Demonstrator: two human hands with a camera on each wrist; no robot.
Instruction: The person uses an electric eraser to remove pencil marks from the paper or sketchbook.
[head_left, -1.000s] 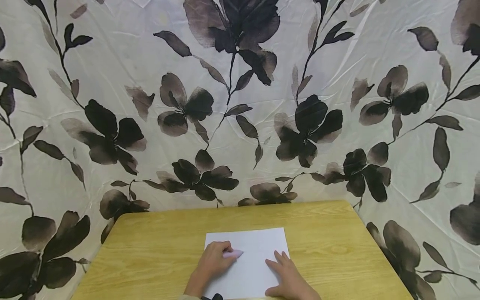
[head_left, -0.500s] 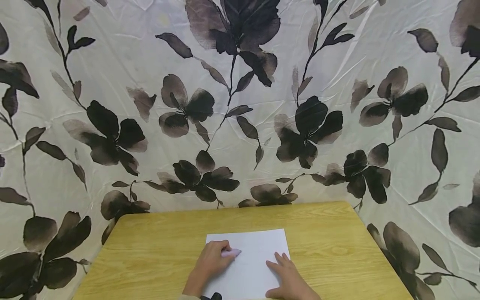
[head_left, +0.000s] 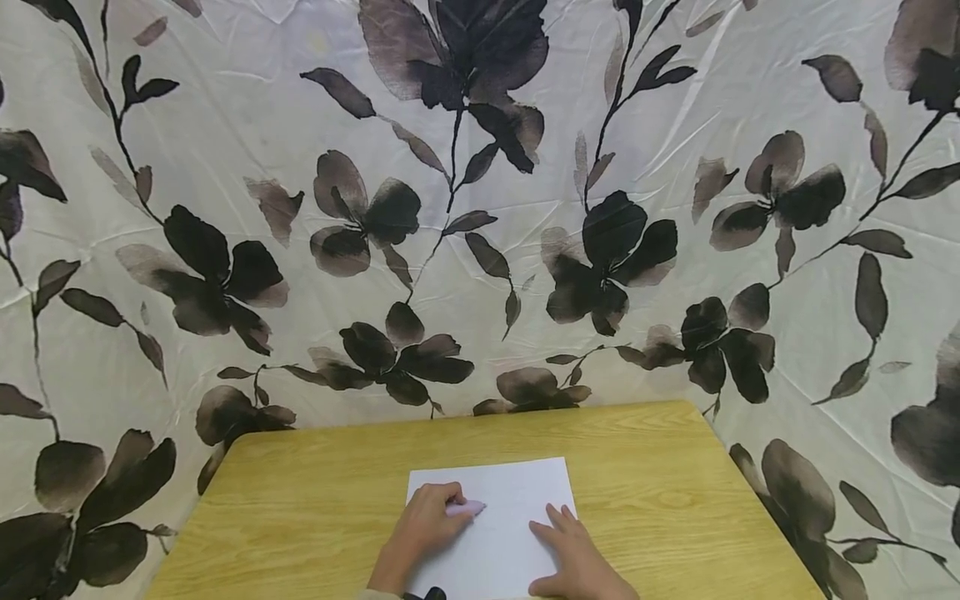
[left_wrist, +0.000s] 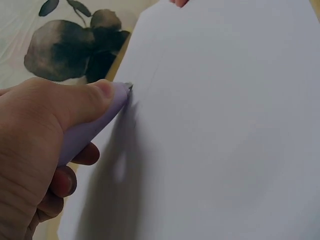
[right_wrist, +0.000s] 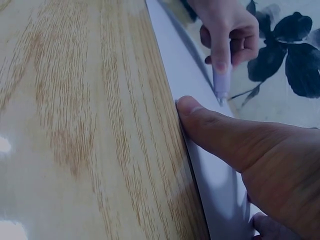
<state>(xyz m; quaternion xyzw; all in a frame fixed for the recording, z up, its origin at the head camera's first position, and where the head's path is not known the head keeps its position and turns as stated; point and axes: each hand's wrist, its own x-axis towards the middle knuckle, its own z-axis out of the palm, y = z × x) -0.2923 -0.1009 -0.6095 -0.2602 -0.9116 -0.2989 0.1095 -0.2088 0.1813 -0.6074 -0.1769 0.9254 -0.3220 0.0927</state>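
In the head view my left hand (head_left: 429, 527) grips a thick lilac pen-shaped tool (head_left: 463, 507), which has a short grey metal tip. That tip stands at the surface of a white sheet of paper (head_left: 501, 557). The left wrist view shows the thumb along the tool (left_wrist: 82, 135) and fingers curled beneath. Faint thin marks (left_wrist: 137, 117) lie on the sheet near the tip. With fingers spread, my right hand (head_left: 576, 552) rests on the sheet's right part, holding nothing. Its thumb (right_wrist: 192, 107) presses at the paper's near edge in the right wrist view.
The sheet lies on a yellow wood-grain table (head_left: 315, 500), near its front. Behind and around the table hangs a pale cloth (head_left: 480, 275) printed with dark flowers. A small black object (head_left: 433, 593) shows by the left wrist at the bottom.
My left hand has shifted slightly left and then back right with the lilac tool. The right hand has stayed in place on the paper. The head view has turned a little.
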